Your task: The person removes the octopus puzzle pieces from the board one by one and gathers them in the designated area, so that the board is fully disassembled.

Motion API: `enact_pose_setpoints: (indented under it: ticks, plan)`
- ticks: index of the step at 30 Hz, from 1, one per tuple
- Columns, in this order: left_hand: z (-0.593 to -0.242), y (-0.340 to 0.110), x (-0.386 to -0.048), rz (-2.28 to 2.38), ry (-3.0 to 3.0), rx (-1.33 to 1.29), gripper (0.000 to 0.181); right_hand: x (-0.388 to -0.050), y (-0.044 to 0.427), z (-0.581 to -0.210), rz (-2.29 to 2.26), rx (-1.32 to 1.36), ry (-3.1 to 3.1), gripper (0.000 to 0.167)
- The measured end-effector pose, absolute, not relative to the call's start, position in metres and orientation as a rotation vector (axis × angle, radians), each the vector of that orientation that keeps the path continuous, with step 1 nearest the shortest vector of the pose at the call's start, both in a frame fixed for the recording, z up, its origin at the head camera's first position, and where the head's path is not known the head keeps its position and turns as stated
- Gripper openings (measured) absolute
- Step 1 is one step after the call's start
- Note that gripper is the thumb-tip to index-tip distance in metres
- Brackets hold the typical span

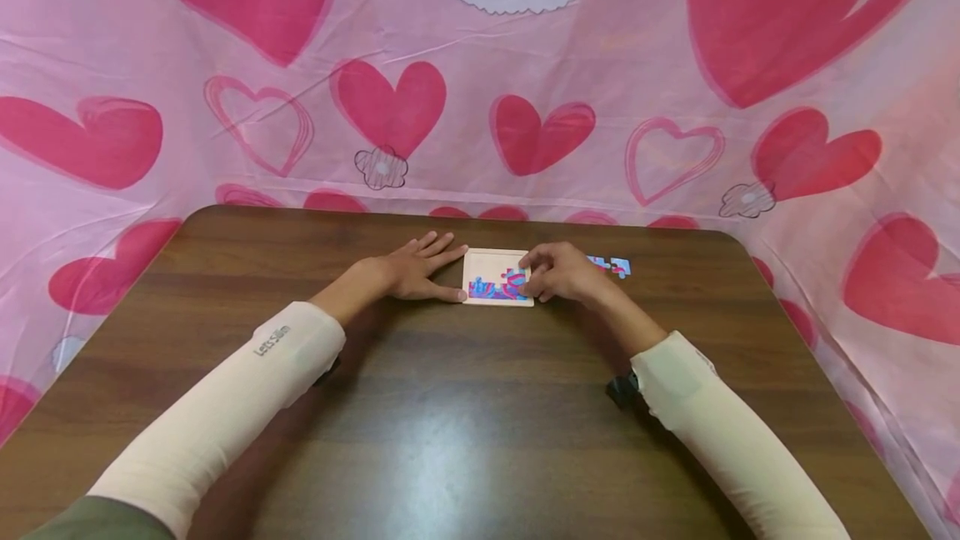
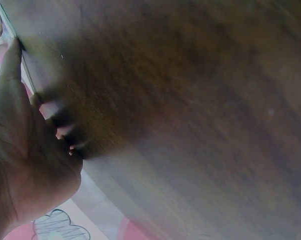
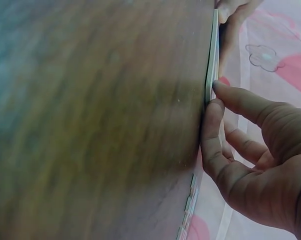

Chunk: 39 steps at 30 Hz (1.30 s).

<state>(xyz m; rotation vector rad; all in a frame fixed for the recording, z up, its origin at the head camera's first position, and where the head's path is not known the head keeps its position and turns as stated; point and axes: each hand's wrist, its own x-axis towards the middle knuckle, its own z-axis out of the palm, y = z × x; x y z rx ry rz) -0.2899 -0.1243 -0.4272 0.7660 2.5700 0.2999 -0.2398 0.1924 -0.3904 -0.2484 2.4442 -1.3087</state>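
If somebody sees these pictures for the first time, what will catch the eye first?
Probably the pink cloth with its red hearts, behind the brown table. Next comes the small pale tray between left hand and right hand, with blue-and-pink puzzle pieces along its near side.

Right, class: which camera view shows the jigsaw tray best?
The head view: it looks down into the jigsaw tray, showing the jigsaw pieces inside. Both wrist views show little more than its thin side edge.
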Motion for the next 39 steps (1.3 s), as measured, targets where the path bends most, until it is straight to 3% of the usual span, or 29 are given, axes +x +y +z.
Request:
enact_pose_setpoints:
  ticks: [13,39]
  plan:
    - [-0.4258,-0.1238,-0.2890,0.286,2.573,0.767,0.107,-0.2434,0.1876,-0.3877,-1.265,-0.167,2.459,0.043]
    - [-0.4271,-0.1230,-0.2892,0.295,2.574,0.761,0.107,-0.2488,0.1881,-0.3905,-1.257,-0.268,2.541,0.043]
